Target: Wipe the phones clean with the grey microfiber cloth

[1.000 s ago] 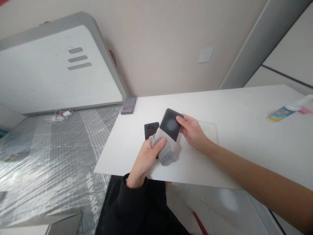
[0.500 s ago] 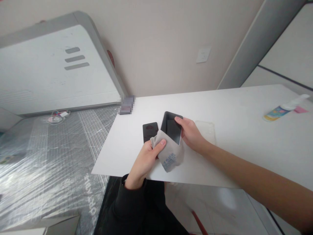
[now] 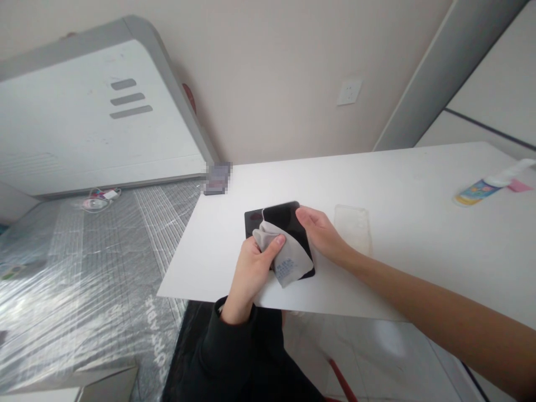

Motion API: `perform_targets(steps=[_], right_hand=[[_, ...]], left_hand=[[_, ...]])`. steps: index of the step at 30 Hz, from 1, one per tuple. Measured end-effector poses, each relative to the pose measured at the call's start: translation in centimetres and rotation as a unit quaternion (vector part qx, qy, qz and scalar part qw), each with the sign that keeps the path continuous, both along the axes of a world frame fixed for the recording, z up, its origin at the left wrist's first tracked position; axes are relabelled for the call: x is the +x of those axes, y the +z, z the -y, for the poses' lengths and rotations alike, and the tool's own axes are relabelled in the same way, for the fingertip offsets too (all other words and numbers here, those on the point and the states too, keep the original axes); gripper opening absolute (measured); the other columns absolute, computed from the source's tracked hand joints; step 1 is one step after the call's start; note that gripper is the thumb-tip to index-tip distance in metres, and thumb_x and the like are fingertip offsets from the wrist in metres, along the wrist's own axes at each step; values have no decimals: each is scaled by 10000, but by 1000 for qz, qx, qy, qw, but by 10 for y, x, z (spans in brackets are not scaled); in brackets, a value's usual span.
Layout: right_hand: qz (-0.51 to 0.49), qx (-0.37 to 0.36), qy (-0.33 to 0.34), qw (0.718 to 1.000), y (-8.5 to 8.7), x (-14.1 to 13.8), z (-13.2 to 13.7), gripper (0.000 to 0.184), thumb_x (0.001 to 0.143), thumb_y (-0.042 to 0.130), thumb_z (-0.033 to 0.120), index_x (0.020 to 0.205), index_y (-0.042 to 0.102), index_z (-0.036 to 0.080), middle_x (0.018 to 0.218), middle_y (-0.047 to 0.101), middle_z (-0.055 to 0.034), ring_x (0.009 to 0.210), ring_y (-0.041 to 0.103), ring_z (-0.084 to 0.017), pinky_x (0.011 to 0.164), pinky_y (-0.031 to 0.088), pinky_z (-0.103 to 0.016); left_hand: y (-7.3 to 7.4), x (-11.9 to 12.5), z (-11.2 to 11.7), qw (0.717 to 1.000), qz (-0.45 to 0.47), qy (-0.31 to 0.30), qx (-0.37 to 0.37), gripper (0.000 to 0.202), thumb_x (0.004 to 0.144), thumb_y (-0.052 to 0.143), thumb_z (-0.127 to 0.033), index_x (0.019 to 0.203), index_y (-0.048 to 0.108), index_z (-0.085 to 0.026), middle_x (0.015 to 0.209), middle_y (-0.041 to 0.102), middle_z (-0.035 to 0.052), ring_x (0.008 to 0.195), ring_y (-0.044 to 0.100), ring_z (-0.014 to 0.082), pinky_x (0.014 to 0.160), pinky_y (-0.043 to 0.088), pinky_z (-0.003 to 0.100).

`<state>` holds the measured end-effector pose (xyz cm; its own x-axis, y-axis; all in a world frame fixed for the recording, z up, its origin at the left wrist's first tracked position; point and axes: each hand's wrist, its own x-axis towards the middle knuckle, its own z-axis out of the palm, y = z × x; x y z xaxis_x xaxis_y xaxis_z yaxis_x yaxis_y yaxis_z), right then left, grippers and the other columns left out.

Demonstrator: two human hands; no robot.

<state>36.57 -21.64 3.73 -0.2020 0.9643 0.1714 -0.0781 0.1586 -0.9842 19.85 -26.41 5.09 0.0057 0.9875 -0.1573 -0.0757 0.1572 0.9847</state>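
A black smartphone (image 3: 288,218) lies screen up, its upper part overlapping a second dark phone (image 3: 253,223) on the white table (image 3: 402,178). My left hand (image 3: 251,276) pinches a grey microfibre cloth (image 3: 287,262) with printed blue text against the black phone's screen. My right hand (image 3: 320,234) grips that phone's right edge with its fingers. Most of the second phone is hidden by the cloth and the black phone.
A transparent phone case (image 3: 352,229) lies right of my right hand. A spray bottle (image 3: 475,193) and a pink item (image 3: 519,185) lie at the table's far right. A pixelated object (image 3: 216,178) sits at the back corner. A plastic-wrapped mattress (image 3: 96,279) lies left of the table.
The black phone has dropped from a tilted pose to lying low over the second phone. The cloth now covers more of its screen, with my left hand pressing it there.
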Motion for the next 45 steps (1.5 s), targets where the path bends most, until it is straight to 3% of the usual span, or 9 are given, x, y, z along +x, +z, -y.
perform_targets(steps=[3, 5, 10, 14, 26, 29, 33, 40, 45], right_hand=[[-39, 4, -22, 999, -2, -1, -2, 580, 877, 556, 817, 898, 632, 242, 902, 619, -24, 812, 604, -186, 720, 515, -315], [-33, 7, -7, 999, -3, -1, -1, 569, 883, 566, 803, 849, 613, 237, 852, 592, -11, 774, 592, -172, 708, 509, -307], [23, 2, 146, 989, -3, -3, 4, 547, 906, 595, 749, 819, 644, 212, 773, 632, -10, 710, 608, -157, 695, 513, -294], [13, -7, 148, 989, -4, -4, 5, 483, 921, 624, 684, 898, 699, 208, 844, 697, -27, 783, 676, -180, 731, 546, -301], [-47, -42, -123, 990, -14, 3, -11, 556, 882, 568, 776, 719, 537, 246, 705, 530, 22, 674, 520, -170, 672, 492, -310], [-23, -9, -171, 985, -13, 3, -11, 581, 879, 540, 805, 709, 514, 251, 719, 547, 10, 742, 527, -197, 754, 481, -340], [-8, -7, -126, 992, -7, 2, -8, 542, 891, 549, 779, 783, 579, 248, 766, 559, 9, 765, 529, -200, 721, 454, -325], [11, 3, -118, 993, -2, 6, -8, 455, 931, 570, 673, 769, 536, 249, 743, 499, 33, 716, 484, -178, 686, 406, -315], [21, 9, -55, 998, -1, 5, -9, 480, 903, 603, 692, 742, 530, 245, 719, 475, 36, 685, 458, -170, 665, 387, -316]], left_hand=[[-1, -1, -6, 990, 107, 93, 24, 343, 716, 905, -469, 788, 754, -170, 739, 752, 4, 651, 660, 124, 618, 533, 207], [1, -3, -10, 970, 182, 157, 48, 311, 721, 914, -423, 847, 759, -184, 826, 782, 8, 756, 713, 138, 709, 572, 208], [6, -7, -18, 939, 272, 208, 42, 115, 887, 781, -266, 957, 751, -180, 993, 811, 46, 938, 758, 158, 877, 592, 230], [4, -8, -18, 936, 296, 187, 38, 56, 908, 728, -170, 954, 755, -153, 968, 809, 46, 880, 756, 139, 857, 602, 225], [1, -10, -20, 939, 278, 199, 37, 144, 804, 843, -199, 922, 762, -185, 982, 814, 16, 917, 759, 138, 875, 606, 231], [0, -9, -17, 954, 255, 159, 20, 269, 692, 934, -272, 880, 772, -167, 927, 819, 25, 853, 758, 146, 806, 609, 227], [0, -6, -13, 977, 201, 66, -26, 408, 571, 990, -387, 820, 775, -147, 825, 808, 29, 744, 737, 155, 714, 598, 243], [1, -8, -13, 983, 146, 108, 13, 471, 616, 944, -515, 882, 787, -160, 881, 816, 50, 816, 749, 199, 777, 597, 298], [-5, -15, -10, 995, 84, 23, -46, 406, 612, 959, -432, 842, 798, -139, 800, 797, 35, 698, 695, 145, 667, 550, 238]])
